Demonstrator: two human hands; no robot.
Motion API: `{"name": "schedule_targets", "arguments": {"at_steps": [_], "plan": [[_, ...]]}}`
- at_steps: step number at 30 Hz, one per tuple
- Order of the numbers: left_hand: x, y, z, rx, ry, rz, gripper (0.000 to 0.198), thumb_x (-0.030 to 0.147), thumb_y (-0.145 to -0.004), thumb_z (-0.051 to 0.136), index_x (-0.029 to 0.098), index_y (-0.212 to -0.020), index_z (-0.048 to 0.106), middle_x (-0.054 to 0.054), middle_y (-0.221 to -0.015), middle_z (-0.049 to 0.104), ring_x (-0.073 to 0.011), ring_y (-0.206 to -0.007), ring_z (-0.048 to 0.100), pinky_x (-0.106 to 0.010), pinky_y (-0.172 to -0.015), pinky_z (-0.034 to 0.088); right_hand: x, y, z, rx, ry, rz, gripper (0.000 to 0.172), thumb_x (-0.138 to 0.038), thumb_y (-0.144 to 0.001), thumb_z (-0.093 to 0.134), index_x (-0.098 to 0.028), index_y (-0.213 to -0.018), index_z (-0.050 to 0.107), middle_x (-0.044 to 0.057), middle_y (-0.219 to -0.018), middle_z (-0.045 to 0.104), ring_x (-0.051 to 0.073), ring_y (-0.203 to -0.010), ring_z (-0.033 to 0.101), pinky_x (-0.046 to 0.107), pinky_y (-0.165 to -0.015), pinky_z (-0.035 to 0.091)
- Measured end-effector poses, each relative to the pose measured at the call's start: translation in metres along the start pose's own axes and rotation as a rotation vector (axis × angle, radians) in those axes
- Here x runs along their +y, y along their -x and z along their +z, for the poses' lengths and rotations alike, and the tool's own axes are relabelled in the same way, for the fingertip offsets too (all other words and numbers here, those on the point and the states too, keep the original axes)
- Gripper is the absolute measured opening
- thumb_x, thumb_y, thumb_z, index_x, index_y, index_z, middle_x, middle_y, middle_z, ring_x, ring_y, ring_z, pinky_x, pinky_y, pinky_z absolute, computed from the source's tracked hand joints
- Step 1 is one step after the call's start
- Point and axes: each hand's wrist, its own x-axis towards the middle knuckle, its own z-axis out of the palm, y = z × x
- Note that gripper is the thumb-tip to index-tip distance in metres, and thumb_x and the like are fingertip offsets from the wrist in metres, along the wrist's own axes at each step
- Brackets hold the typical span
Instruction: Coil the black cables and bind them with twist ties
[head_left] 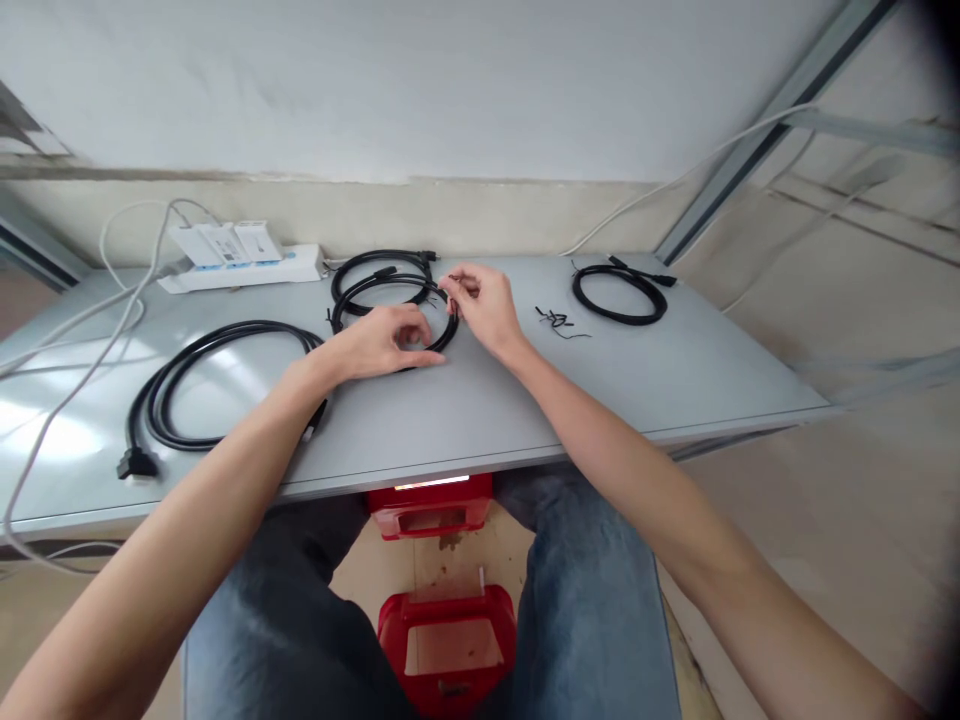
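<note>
A coiled black cable (362,284) lies on the grey table in front of me. My left hand (390,342) rests on the near side of this coil, fingers curled inside it and thumb along its outer edge. At the coil's right side, my right hand (480,300) pinches a thin dark twist tie between thumb and fingertips; the fingers partly hide it. Just behind lies another coiled black cable (375,256), overlapped by the first. Right of my right hand is a small heap of black twist ties (555,320).
A larger black cable coil (161,400) lies to the left, partly behind my left forearm. Another coil (619,318) sits at the right. A white power strip (296,265) with plugged-in adapters stands by the wall; white cords (112,345) cross the left side. Red stools (446,640) are below.
</note>
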Motion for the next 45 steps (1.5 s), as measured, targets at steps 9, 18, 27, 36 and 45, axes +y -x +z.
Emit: {"name": "schedule_targets", "arguments": {"at_steps": [9, 18, 27, 36, 45], "plan": [[0.001, 0.002, 0.000, -0.028, 0.006, -0.072, 0.026, 0.035, -0.079, 0.083, 0.026, -0.073, 0.059, 0.001, -0.069, 0.061, -0.0174, -0.063, 0.048, -0.034, -0.066, 0.039, 0.004, 0.005, 0.007, -0.176, 0.242, -0.130, 0.020, -0.037, -0.106, 0.074, -0.025, -0.089, 0.072, 0.000, -0.075, 0.067, 0.021, -0.074, 0.058, 0.037, -0.080, 0.049], [0.007, 0.004, -0.003, -0.010, -0.093, -0.065, 0.027, 0.052, -0.094, 0.079, 0.026, -0.096, 0.070, 0.006, -0.059, 0.049, -0.0178, -0.057, 0.037, -0.034, -0.066, 0.031, -0.001, 0.004, -0.002, 0.049, 0.047, -0.061, 0.034, -0.054, -0.117, 0.068, -0.028, -0.096, 0.059, 0.004, -0.099, 0.079, 0.019, -0.078, 0.072, 0.035, -0.082, 0.059], [0.006, 0.001, -0.004, -0.051, -0.417, -0.047, 0.031, 0.046, -0.107, 0.064, 0.026, -0.084, 0.057, -0.001, -0.070, 0.060, -0.0208, -0.064, 0.050, -0.036, -0.070, 0.034, 0.002, 0.005, 0.001, 0.045, 0.117, -0.148, 0.043, -0.055, -0.112, 0.075, -0.028, -0.088, 0.053, 0.002, -0.082, 0.073, 0.020, -0.074, 0.068, 0.037, -0.075, 0.056], [0.014, 0.002, -0.004, 0.017, -0.573, -0.098, 0.034, 0.049, -0.109, 0.059, 0.026, -0.085, 0.063, -0.007, -0.072, 0.069, -0.0280, -0.072, 0.065, -0.038, -0.070, 0.033, -0.001, -0.001, -0.009, 0.016, 0.160, -0.261, 0.025, -0.028, -0.105, 0.068, -0.028, -0.087, 0.050, 0.001, -0.089, 0.067, 0.020, -0.085, 0.064, 0.036, -0.081, 0.054], [0.017, 0.003, -0.004, -0.070, -0.478, -0.144, 0.053, 0.044, -0.099, 0.068, 0.027, -0.066, 0.030, 0.001, -0.058, 0.040, -0.0191, -0.058, 0.026, -0.039, -0.065, 0.026, -0.008, 0.001, -0.013, -0.022, 0.165, -0.205, 0.026, -0.016, -0.095, 0.066, -0.027, -0.080, 0.048, 0.004, -0.096, 0.077, 0.022, -0.094, 0.071, 0.038, -0.088, 0.053]]}}
